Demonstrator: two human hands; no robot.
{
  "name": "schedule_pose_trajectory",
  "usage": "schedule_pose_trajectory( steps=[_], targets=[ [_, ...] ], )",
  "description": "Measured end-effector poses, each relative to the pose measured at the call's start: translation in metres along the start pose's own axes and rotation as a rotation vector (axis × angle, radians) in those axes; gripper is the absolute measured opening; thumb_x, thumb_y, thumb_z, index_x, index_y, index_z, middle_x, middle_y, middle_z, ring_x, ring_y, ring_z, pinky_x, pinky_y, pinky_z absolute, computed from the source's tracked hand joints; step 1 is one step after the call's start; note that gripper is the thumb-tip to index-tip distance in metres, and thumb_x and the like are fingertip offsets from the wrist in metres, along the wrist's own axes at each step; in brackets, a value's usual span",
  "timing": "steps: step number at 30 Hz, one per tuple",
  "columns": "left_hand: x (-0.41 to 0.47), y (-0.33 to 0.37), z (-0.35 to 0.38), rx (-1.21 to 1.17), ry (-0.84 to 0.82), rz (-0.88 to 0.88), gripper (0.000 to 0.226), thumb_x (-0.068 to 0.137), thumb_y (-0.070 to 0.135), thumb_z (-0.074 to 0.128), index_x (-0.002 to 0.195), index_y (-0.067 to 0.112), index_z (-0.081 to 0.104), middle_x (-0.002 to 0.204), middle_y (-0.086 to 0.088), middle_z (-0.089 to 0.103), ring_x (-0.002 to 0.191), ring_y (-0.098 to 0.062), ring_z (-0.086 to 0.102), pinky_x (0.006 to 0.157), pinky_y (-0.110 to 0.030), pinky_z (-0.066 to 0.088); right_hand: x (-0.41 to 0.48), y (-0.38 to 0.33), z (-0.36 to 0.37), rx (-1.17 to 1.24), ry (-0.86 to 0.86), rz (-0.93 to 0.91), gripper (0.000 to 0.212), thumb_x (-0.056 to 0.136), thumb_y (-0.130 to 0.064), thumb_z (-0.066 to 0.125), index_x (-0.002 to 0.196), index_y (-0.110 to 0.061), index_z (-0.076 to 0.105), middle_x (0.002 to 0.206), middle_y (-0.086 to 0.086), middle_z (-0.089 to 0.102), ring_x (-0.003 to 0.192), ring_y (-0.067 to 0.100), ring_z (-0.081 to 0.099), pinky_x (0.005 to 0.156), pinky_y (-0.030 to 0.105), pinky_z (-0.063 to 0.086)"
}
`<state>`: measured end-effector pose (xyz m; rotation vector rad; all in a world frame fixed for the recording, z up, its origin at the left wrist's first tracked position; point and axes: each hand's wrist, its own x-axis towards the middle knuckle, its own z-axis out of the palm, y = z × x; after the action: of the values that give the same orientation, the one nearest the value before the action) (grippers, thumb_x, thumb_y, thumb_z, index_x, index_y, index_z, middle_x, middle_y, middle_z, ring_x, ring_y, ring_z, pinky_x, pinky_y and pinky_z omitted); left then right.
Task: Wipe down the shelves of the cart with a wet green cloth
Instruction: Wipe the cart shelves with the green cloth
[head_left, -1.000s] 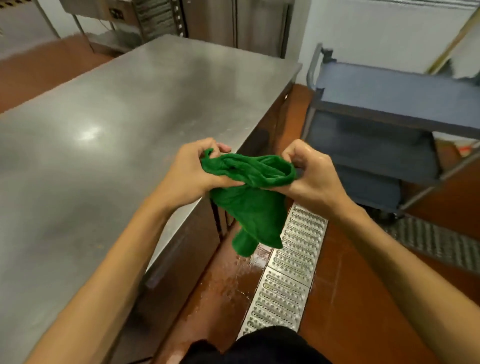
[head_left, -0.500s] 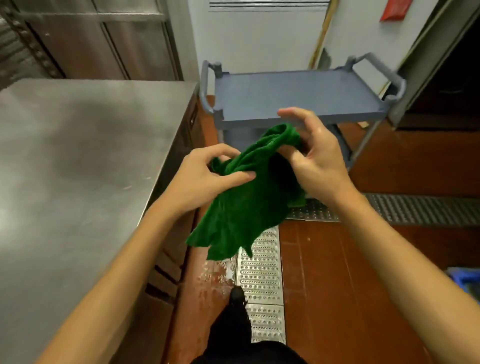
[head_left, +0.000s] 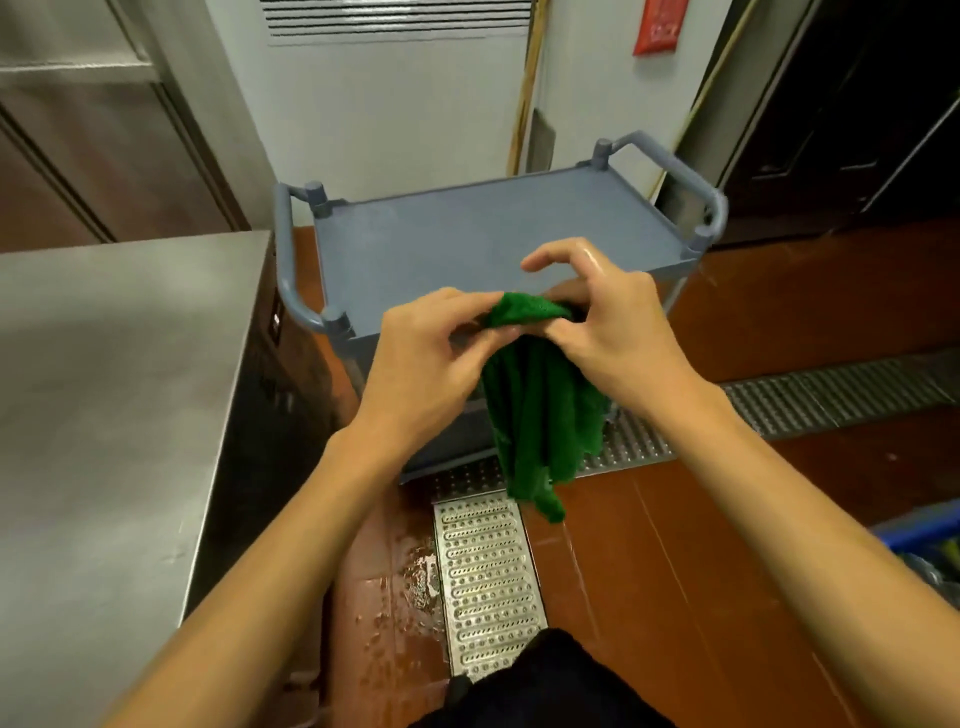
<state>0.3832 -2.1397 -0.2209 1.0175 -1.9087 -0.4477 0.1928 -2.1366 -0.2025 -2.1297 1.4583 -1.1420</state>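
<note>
Green cloth (head_left: 540, 410) is pinched by left hand (head_left: 421, 364) and right hand (head_left: 618, 343) fingers (head_left: 452, 305); loosely gripped, it could be dropped below them.

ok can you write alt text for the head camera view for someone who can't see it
The left hand and right hand pinch the top of a green cloth that hangs in folds in front of a grey-blue cart. A steel counter stands to the left, and a metal drain grate runs along the reddish floor below.

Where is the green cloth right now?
Centre of the head view: the green cloth hangs pinched between the left hand and right hand, in front of the cart.
</note>
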Motion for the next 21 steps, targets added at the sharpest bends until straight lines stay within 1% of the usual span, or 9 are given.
schedule_pose_trajectory(
  steps=[3, 5, 7, 10, 12, 14, 16, 17, 21],
  targets=[
    [0.039, -0.019, 0.015, -0.047, 0.032, -0.092, 0.016, 0.091, 0.011, 0.070, 0.104, 0.008, 0.078, 0.092, -0.003, 0.078, 0.082, -0.014, 0.072, 0.076, -0.040, 0.056, 0.037, 0.024, 0.000, 0.045, 0.009, 0.026, 0.040, 0.081, -0.019, 0.079, 0.115, -0.020, 0.059, 0.087, -0.008, 0.074, 0.081, 0.000, 0.067, 0.074, 0.022, 0.054],
    [0.067, -0.032, 0.024, -0.121, 0.034, -0.179, 0.014, 0.091, 0.011, 0.068, 0.101, 0.009, 0.079, 0.089, -0.001, 0.077, 0.082, -0.013, 0.072, 0.076, -0.041, 0.058, 0.062, 0.045, 0.003, 0.080, -0.011, 0.031, 0.034, 0.080, -0.027, 0.081, 0.110, -0.020, 0.065, 0.092, -0.010, 0.073, 0.087, -0.001, 0.067, 0.079, 0.020, 0.053],
    [0.096, -0.047, 0.031, -0.212, 0.049, -0.243, 0.011, 0.091, 0.011, 0.068, 0.097, 0.011, 0.078, 0.087, -0.003, 0.077, 0.083, -0.017, 0.074, 0.075, -0.045, 0.060, 0.085, 0.073, 0.006, 0.120, -0.075, 0.066, 0.031, 0.079, -0.032, 0.081, 0.106, -0.023, 0.069, 0.096, -0.013, 0.072, 0.092, 0.000, 0.066, 0.085, 0.025, 0.053],
    [0.139, -0.067, 0.040, -0.380, 0.040, -0.363, 0.007, 0.090, 0.010, 0.071, 0.090, 0.013, 0.077, 0.086, -0.009, 0.077, 0.081, -0.028, 0.076, 0.066, -0.051, 0.063, 0.107, 0.127, 0.015, 0.146, -0.216, 0.173, 0.027, 0.082, -0.030, 0.078, 0.107, -0.025, 0.070, 0.098, -0.011, 0.073, 0.094, 0.007, 0.068, 0.087, 0.037, 0.055],
    [0.170, -0.081, 0.045, -0.491, 0.039, -0.445, 0.007, 0.090, 0.009, 0.071, 0.090, 0.010, 0.077, 0.088, -0.014, 0.077, 0.079, -0.031, 0.076, 0.063, -0.045, 0.063, 0.125, 0.166, 0.021, 0.128, -0.299, 0.224, 0.018, 0.088, -0.028, 0.073, 0.105, -0.024, 0.070, 0.095, -0.009, 0.073, 0.091, 0.007, 0.068, 0.085, 0.037, 0.055],
    [0.190, -0.092, 0.044, -0.566, 0.048, -0.510, 0.009, 0.091, 0.010, 0.069, 0.093, 0.008, 0.077, 0.090, -0.017, 0.077, 0.078, -0.032, 0.076, 0.062, -0.037, 0.062, 0.140, 0.191, 0.026, 0.077, -0.350, 0.231, 0.007, 0.093, -0.028, 0.066, 0.094, -0.022, 0.069, 0.082, -0.006, 0.071, 0.080, 0.007, 0.065, 0.078, 0.036, 0.052],
    [0.214, -0.106, 0.044, -0.571, 0.060, -0.547, 0.011, 0.092, 0.010, 0.067, 0.094, 0.010, 0.078, 0.091, -0.016, 0.078, 0.080, -0.030, 0.076, 0.064, -0.033, 0.061, 0.169, 0.213, 0.022, 0.052, -0.377, 0.229, 0.020, 0.097, -0.027, 0.058, 0.078, -0.022, 0.061, 0.066, -0.003, 0.060, 0.066, 0.008, 0.055, 0.067, 0.036, 0.043],
    [0.224, -0.111, 0.042, -0.557, 0.068, -0.550, 0.011, 0.091, 0.011, 0.067, 0.094, 0.011, 0.079, 0.093, -0.015, 0.078, 0.082, -0.029, 0.076, 0.066, -0.033, 0.061, 0.185, 0.219, 0.019, 0.046, -0.376, 0.228, 0.025, 0.099, -0.026, 0.055, 0.074, -0.022, 0.055, 0.063, -0.003, 0.054, 0.062, 0.006, 0.050, 0.064, 0.034, 0.038],
    [0.262, -0.136, 0.032, -0.553, 0.151, -0.543, 0.013, 0.087, 0.013, 0.071, 0.096, 0.006, 0.078, 0.099, -0.017, 0.077, 0.098, -0.034, 0.073, 0.085, -0.042, 0.060, 0.249, 0.239, -0.002, 0.199, -0.221, 0.242, 0.032, 0.103, -0.025, 0.047, 0.071, -0.019, 0.047, 0.061, -0.009, 0.044, 0.059, 0.005, 0.040, 0.062, 0.029, 0.032]
  ],
)
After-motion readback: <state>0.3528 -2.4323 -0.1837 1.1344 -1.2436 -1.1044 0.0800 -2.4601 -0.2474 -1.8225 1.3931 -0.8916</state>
